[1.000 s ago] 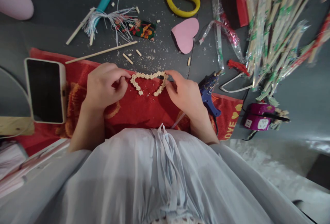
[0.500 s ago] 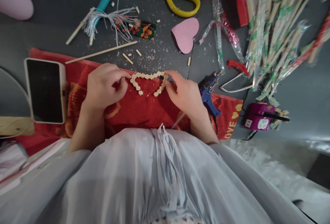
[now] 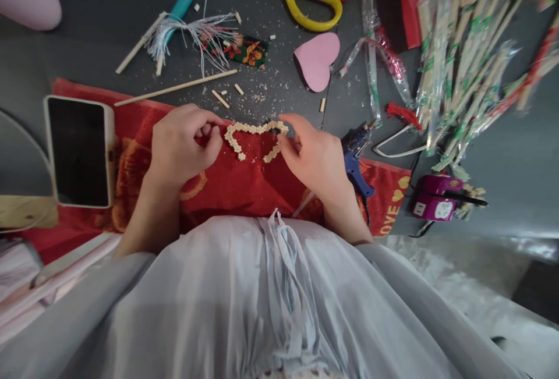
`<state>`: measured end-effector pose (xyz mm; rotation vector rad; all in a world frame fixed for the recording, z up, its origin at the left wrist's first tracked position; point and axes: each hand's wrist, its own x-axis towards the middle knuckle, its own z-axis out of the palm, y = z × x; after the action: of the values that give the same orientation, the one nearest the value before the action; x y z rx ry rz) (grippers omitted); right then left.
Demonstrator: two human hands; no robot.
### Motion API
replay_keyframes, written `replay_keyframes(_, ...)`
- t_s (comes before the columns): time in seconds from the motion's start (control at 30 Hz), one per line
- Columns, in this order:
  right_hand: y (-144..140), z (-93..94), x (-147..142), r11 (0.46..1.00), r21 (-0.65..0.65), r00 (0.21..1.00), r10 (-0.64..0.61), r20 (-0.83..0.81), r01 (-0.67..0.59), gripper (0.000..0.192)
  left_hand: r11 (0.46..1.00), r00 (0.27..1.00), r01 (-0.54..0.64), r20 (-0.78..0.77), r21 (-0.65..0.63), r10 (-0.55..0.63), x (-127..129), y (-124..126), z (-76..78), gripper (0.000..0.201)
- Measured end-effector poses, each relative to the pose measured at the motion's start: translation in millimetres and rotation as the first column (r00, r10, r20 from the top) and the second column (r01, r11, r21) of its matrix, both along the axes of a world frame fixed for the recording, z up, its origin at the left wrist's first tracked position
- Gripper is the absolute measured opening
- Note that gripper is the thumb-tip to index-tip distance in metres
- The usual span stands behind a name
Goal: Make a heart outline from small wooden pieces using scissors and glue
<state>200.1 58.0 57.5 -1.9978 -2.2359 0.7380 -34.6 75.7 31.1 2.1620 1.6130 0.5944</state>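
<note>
A pale, knobbly heart-shaped outline (image 3: 250, 128), seemingly built of small stick pieces, lies over the red cloth between my hands. Its lower point has a gap. My right hand (image 3: 315, 160) grips its right side between thumb and index finger. Just left of the outline, my left hand (image 3: 186, 143) has its thumb and index finger slightly apart, its other fingers curled, and nothing visible in them. A blue glue gun (image 3: 357, 160) lies beside my right hand. Short cut stick pieces (image 3: 220, 99) and a long thin stick (image 3: 174, 88) lie beyond the cloth.
A phone (image 3: 79, 152) lies on the red cloth (image 3: 244, 192) at left. Farther back are scissors (image 3: 310, 9), a pink heart (image 3: 317, 62) and a white-string tassel (image 3: 192, 32). Wrapped sticks (image 3: 458, 64) and a purple box-like object (image 3: 437, 197) are at right.
My left index finger has come away from the outline's left side, and the thumb has risen toward it. My right hand stays at the right side. The view has shifted slightly.
</note>
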Motion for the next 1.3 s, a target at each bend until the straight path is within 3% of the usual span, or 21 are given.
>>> replay_keyframes(0.17, 8.8, 13.1, -22.5, 0.993, -0.007, 0.993, 0.121, 0.013, -0.120, 0.034, 0.992, 0.998, -0.057, -0.004, -0.108, 0.057, 4.9, -3.9, -0.7, 0.017)
replay_keyframes(0.4, 23.7, -5.3, -47.5, 0.955, 0.098, 0.960, 0.281, 0.012, -0.280, 0.025, 0.983, 0.993, -0.116, -0.024, -0.140, 0.114, 9.4, -7.2, 0.9, 0.016)
replay_keyframes(0.53, 26.0, -12.4, -50.0, 0.950, 0.114, 0.957, 0.289, 0.023, -0.290, 0.025, 0.982, 0.995, -0.096, -0.018, -0.165, 0.095, 8.3, -6.4, 2.8, 0.020)
replay_keyframes(0.77, 26.6, -7.9, -46.4, 0.945, 0.108, 0.951, 0.309, 0.005, -0.308, 0.024, 0.973, 0.997, -0.083, -0.023, -0.215, 0.080, 6.4, -4.4, 1.9, 0.024)
replay_keyframes(1.03, 21.9, -9.0, -41.0, 0.954, 0.117, 0.955, 0.286, -0.084, -0.275, 0.025, 0.949, 0.999, -0.027, -0.051, -0.314, 0.012, 8.0, -4.6, 9.4, 0.047)
replay_keyframes(1.17, 21.7, -11.4, -39.4, 0.959, 0.149, 0.954, 0.262, -0.149, -0.240, 0.024, 0.931, 0.977, -0.085, 0.153, -0.356, 0.148, 13.0, -6.5, 6.1, 0.052)
replay_keyframes(1.3, 22.6, -18.4, -38.7, 0.959, 0.206, 0.946, 0.240, -0.219, -0.195, 0.023, 0.901, 0.871, -0.143, 0.380, -0.410, 0.311, 18.3, -6.0, 3.4, 0.040)
